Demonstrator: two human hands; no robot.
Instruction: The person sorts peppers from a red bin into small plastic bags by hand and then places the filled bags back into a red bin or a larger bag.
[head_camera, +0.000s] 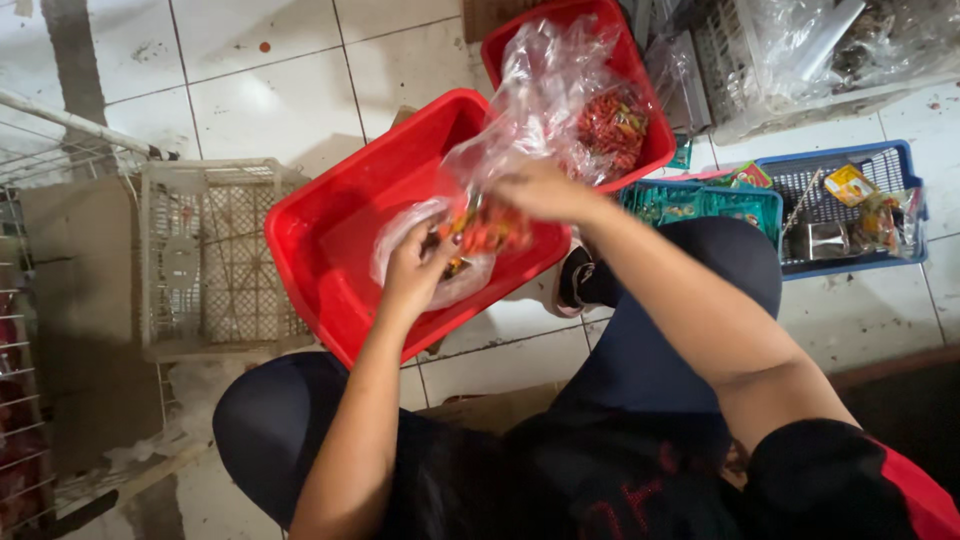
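Floor: white tiles (270, 90), red tub (330, 240) on them.
Bag: clear plastic bag (520, 110) of chillies over the tub.
Left hand (415, 265): fingers pinching the bag's lower part.
Right hand (540, 190): closed on the bag just above.

Two red tubs (330, 250) (655, 120), two hands (415, 270) (545, 190), one blue basket (900, 255), one white crate (215, 260) and one teal basket (700, 205).

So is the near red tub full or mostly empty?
Mostly empty: the near red tub shows bare red floor; only the clear bag the hands work on is over it.
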